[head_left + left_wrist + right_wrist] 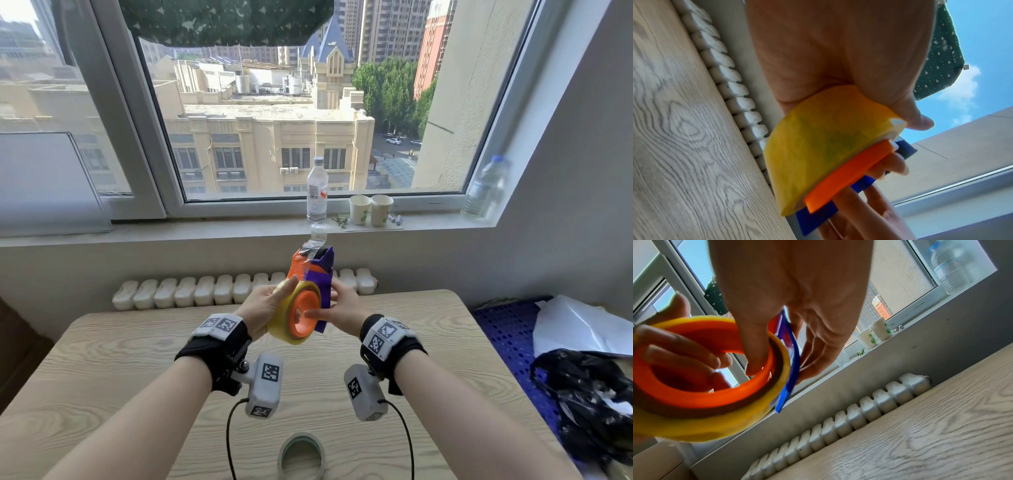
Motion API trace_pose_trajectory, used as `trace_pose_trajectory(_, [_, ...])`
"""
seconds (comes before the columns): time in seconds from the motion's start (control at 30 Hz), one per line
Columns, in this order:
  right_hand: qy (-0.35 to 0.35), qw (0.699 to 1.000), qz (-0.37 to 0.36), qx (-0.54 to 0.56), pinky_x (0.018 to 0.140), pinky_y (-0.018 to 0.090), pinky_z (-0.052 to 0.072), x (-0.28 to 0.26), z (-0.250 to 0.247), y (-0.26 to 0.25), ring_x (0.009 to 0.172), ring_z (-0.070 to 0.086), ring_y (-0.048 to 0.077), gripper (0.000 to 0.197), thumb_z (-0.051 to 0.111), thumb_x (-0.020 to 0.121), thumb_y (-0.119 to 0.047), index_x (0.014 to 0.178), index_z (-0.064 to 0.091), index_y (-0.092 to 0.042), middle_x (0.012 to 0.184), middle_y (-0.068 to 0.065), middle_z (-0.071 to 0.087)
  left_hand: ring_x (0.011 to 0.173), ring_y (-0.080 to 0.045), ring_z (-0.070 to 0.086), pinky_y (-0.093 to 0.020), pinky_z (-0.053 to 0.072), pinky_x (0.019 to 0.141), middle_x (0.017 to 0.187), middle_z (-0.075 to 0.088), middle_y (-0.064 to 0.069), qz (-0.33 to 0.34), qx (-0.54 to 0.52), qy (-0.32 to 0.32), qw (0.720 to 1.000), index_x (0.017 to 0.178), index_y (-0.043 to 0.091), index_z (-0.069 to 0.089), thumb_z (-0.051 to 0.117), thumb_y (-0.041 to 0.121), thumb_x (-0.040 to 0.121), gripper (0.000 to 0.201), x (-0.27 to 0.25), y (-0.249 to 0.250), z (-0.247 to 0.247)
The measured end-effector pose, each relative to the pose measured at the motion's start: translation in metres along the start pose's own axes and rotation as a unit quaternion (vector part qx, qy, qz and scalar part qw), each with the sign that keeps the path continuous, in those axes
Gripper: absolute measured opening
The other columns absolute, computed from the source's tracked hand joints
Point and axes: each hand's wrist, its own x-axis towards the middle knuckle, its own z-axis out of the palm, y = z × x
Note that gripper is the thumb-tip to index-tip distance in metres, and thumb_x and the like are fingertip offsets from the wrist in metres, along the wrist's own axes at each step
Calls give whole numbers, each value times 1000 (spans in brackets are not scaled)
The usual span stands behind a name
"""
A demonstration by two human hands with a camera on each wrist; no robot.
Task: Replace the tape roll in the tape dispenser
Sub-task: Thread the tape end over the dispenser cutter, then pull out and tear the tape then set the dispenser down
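Observation:
Both hands hold the tape dispenser (321, 274) up above the wooden table (120, 359); it is orange with a purple-blue side plate (791, 369). A yellow tape roll (282, 327) sits around its orange hub (301, 317). My left hand (274, 301) grips the roll (818, 146), thumb over its rim and fingers (674, 350) inside the hub (694, 395). My right hand (329, 305) pinches the dispenser, thumb (754, 353) on the hub's rim, fingers behind the plate. A clear tape end (313, 245) sticks up at the dispenser's far end. A second, thin tape roll (301, 455) lies on the table near me.
A radiator (239, 287) runs behind the table's far edge. On the windowsill stand a water bottle (317, 192), two paper cups (370, 209) and another bottle (486, 188). A black bag (589, 404) and white paper (582, 325) lie at the right on a blue surface.

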Motion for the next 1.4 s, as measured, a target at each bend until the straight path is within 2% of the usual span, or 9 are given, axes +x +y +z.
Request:
trace_pose_trajectory(0.13, [10,1000,5,-2,63,30,58,-3,6,2,86,65,19,46,76,70,-4,104,52,-26,88,-8,62,48,-13,64,-23,55,51,59,69,-6,-17,-11,-12,1000,89,-1,66,73,75,32,95,1,-5,-5])
trace_pose_trajectory(0.27, [1,999,25,27,61,35,60,-8,7,3,94,63,25,44,73,73,-1,108,54,-19,90,-3,61,44,-13,63,-24,57,52,54,68,-5,-43,-6,-6,999,86,0,63,64,70,49,79,-1,-2,-5])
trace_pose_trajectory(0.37, [-23,998,34,49,67,40,60,-11,4,1,98,63,27,41,70,76,-1,110,55,-18,100,4,62,47,-13,63,-29,56,60,56,66,-4,-40,0,-39,998,85,4,63,83,61,37,78,-4,-1,-6])
trace_pose_trajectory(0.5, [-40,995,61,61,78,40,57,-13,1,1,90,64,26,32,64,81,1,110,57,-9,100,11,63,56,-11,63,-24,55,56,71,60,-5,-37,9,-52,998,90,4,61,73,17,76,22,-8,3,-2])
trace_pose_trajectory(0.83, [-153,953,127,230,84,38,49,-22,-14,6,91,59,25,68,59,68,-5,132,42,-17,104,9,57,65,-21,55,-50,54,78,76,56,-8,-8,78,66,995,102,2,56,64,30,85,33,0,2,-2])
trace_pose_trajectory(0.93, [-154,944,127,264,88,43,48,-24,-15,9,89,61,26,64,59,69,-5,129,43,-16,98,10,59,62,-18,55,-44,57,66,80,53,-8,-14,24,93,995,109,3,46,60,30,88,37,1,4,-5])
trace_pose_trajectory(1.1, [-128,947,111,274,70,33,48,-25,-16,3,76,61,22,47,69,70,-14,114,51,-21,86,8,64,40,-8,52,-23,46,46,63,46,-5,-29,11,63,998,76,14,46,43,41,94,33,-3,0,-11])
trace_pose_trajectory(1.2, [-108,954,110,257,64,30,46,-24,-14,1,70,59,16,53,70,70,-17,118,47,-16,86,5,63,58,-15,54,-34,50,59,71,51,-6,-50,14,56,997,85,16,47,36,44,96,32,-7,-5,-11])
trace_pose_trajectory(1.4, [-90,953,85,277,84,50,51,-21,-5,-6,78,62,23,52,62,84,-1,127,35,-14,96,10,62,93,-25,57,-45,51,79,97,59,-12,-70,33,90,993,105,14,57,37,43,96,37,-6,-6,-10])
